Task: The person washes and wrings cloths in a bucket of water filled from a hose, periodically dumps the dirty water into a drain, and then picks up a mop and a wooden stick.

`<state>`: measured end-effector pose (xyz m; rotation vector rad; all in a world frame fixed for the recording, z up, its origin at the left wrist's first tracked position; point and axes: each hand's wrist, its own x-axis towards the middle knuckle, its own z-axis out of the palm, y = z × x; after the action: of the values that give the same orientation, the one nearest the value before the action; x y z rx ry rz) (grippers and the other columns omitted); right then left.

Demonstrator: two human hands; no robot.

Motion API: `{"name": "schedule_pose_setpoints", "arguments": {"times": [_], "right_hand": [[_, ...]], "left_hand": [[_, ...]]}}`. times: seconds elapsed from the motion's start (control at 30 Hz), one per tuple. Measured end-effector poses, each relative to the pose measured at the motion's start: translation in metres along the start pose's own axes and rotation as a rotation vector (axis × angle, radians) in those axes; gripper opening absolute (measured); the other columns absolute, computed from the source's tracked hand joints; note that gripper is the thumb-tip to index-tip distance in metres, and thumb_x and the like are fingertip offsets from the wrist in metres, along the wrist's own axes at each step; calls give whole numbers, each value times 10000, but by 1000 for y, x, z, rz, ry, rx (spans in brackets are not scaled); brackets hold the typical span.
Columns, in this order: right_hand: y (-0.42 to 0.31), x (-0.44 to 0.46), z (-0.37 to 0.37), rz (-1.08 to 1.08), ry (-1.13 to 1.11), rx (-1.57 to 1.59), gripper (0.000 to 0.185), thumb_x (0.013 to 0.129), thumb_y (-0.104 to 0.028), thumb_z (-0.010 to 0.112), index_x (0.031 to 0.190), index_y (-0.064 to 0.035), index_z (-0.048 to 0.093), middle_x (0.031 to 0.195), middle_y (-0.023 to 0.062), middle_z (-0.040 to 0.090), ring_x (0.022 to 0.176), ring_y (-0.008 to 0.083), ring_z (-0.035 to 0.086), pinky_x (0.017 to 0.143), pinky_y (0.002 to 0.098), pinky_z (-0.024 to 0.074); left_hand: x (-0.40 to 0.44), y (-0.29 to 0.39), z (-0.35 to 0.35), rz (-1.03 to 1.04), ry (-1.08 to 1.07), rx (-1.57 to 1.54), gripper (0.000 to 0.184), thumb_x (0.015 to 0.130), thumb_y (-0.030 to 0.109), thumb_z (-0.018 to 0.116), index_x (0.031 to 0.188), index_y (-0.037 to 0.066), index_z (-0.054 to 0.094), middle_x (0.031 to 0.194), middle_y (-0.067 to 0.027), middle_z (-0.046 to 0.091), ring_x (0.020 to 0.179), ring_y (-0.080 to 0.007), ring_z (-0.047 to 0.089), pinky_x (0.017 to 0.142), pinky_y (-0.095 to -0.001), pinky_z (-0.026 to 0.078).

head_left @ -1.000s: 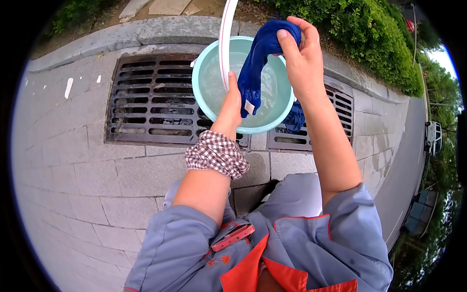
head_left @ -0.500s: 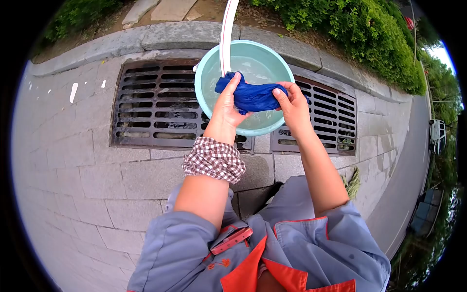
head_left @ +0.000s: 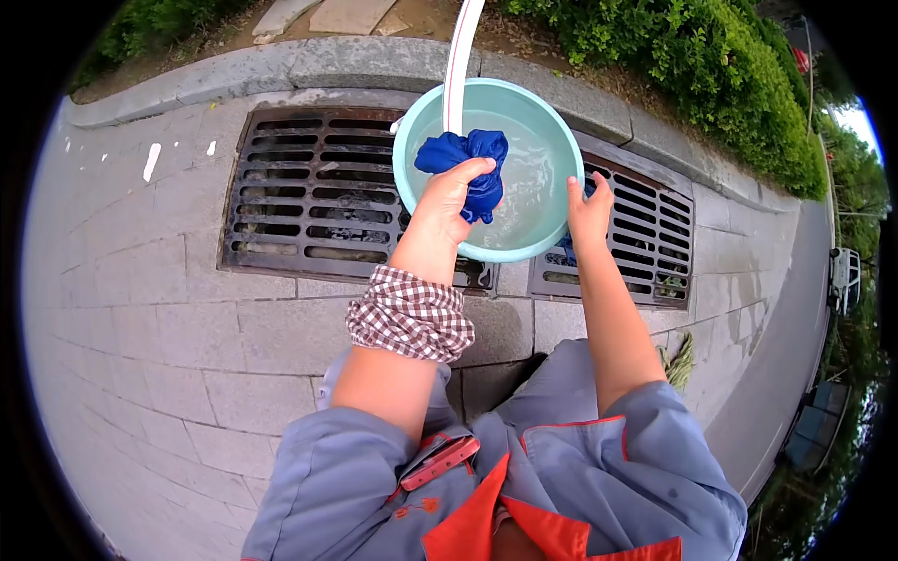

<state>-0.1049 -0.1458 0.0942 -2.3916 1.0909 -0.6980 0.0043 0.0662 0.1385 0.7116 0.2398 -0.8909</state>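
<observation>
Blue cloth (head_left: 484, 150), wet-looking and bunched up, sits upper centre of the frame, above the water in the pale green basin (head_left: 404, 154). Left hand (head_left: 447, 201) has it: fingers curled closed round the bundle, thumb across the top, folds sticking out at both sides. Right hand (head_left: 589, 213) holds nothing visible; part open, thumb and fingers spread, at the basin's right rim. Can't tell if it touches the rim. White hose (head_left: 458, 65) with a red line runs down from the top edge, its lower end in front of the basin, just behind the cloth. Basin overlaps the inner ends of two metal grates: left grate (head_left: 313, 201) at upper left, right grate (head_left: 645, 220) right of centre. Dark blue bit of fabric (head_left: 566, 245) shows by the basin's lower right, mostly hidden. Brown-and-white checked band (head_left: 410, 313) round the left forearm. Stone kerb (head_left: 365, 64) crosses behind the basin, green hedge (head_left: 692, 84) at upper right. Greenish stringy bundle (head_left: 680, 363) lies on grey paving (head_left: 271, 346), right of the right forearm. Red-edged item (head_left: 440, 465) pokes from the shirt pocket, bottom centre.
</observation>
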Motion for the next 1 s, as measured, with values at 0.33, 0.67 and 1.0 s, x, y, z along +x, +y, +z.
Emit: {"name": "schedule_pose_setpoints", "arguments": {"times": [0.33, 0.67, 1.0], "right_hand": [[8, -36, -8, 529, -412, 597, 296, 805, -194, 603, 1015, -8, 509, 805, 68, 570, 581, 126, 521, 471, 275, 421], [3, -31, -9, 565, -455, 690, 239, 786, -13, 572, 1022, -14, 531, 901, 71, 633, 681, 156, 619, 553, 259, 508], [-127, 6, 1, 284, -514, 665, 157, 835, -86, 592, 950, 12, 547, 810, 55, 618, 617, 114, 577, 538, 241, 472]], "left_hand": [[61, -18, -28, 330, 221, 628, 467, 609, 38, 753, 1044, -8, 590, 923, -41, 611, 784, -146, 594, 697, -271, 467], [73, -12, -16, 402, 212, 478, 403, 567, 101, 736, 933, -33, 631, 982, -163, 587, 874, -271, 637, 764, -344, 500], [32, 74, -41, 423, 282, 286, 148, 580, 68, 693, 692, 1, 624, 638, -67, 612, 566, -171, 606, 542, -296, 465]]}}
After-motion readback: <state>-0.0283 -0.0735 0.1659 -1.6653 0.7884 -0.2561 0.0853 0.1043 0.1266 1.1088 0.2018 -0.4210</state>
